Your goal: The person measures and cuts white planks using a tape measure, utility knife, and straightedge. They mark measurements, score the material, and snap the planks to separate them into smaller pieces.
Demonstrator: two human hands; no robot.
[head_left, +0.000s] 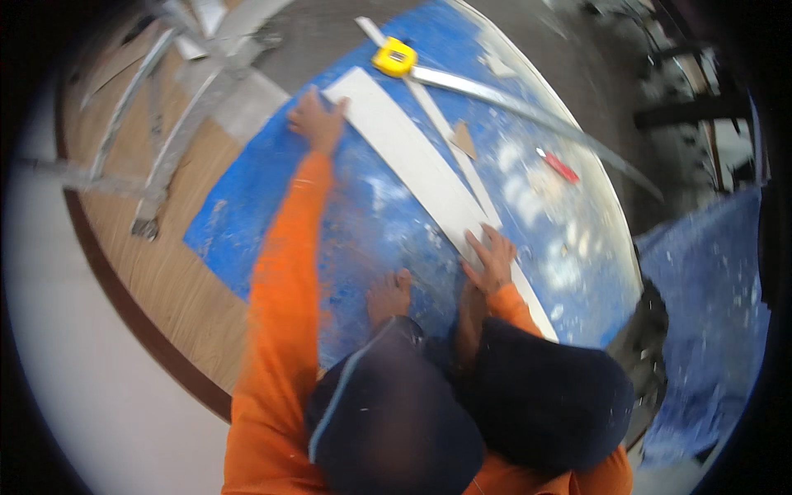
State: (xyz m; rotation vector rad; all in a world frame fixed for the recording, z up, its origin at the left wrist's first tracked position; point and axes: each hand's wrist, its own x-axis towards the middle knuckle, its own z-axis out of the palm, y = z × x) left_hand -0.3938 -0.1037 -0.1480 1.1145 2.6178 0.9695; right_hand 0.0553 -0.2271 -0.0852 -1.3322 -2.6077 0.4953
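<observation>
A long white flat strip lies slantwise on a paint-spotted blue sheet. At its far left end is my left hand, fingers apart, with a fingertip touching the strip's corner. Farther down the strip, my right hand rests on top with its fingers spread. Beyond the strip lies a thinner white strip, close alongside it. A yellow tape measure sits across the thin strip's far part, its metal blade pulled out to the right.
A red-handled cutter and a small brown scrap lie on the sheet. My bare feet are close to the strip. At left, a metal frame stands over wood-look flooring. Another blue sheet is at right.
</observation>
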